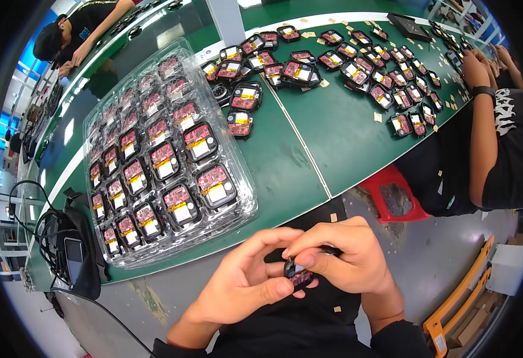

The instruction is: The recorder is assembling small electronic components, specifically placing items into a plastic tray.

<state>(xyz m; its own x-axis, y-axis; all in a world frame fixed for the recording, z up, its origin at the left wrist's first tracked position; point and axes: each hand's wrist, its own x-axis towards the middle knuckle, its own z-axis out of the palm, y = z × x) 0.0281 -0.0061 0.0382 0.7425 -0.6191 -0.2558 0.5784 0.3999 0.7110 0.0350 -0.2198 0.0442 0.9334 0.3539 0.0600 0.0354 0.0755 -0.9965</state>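
Above my lap, my left hand (243, 277) grips a small black watch case (298, 275) between thumb and fingers. A red circuit board shows in the case's open back. My right hand (351, 253) is closed in a pinch at the case's upper edge, its thumb and forefinger close together. Something dark shows beneath the right fingers; its kind is hidden. On the green table (279, 179) ahead, a clear plastic tray (246, 206) holds rows of similar cases with red boards, white rectangles and yellow strips.
Loose watch cases (300, 71) are heaped across the far table, among small tan paper squares. A black bag (79, 256) with cables hangs at the table's left end. A red stool (392, 197) and a co-worker's arm (482, 119) are to the right; another person leans in far left.
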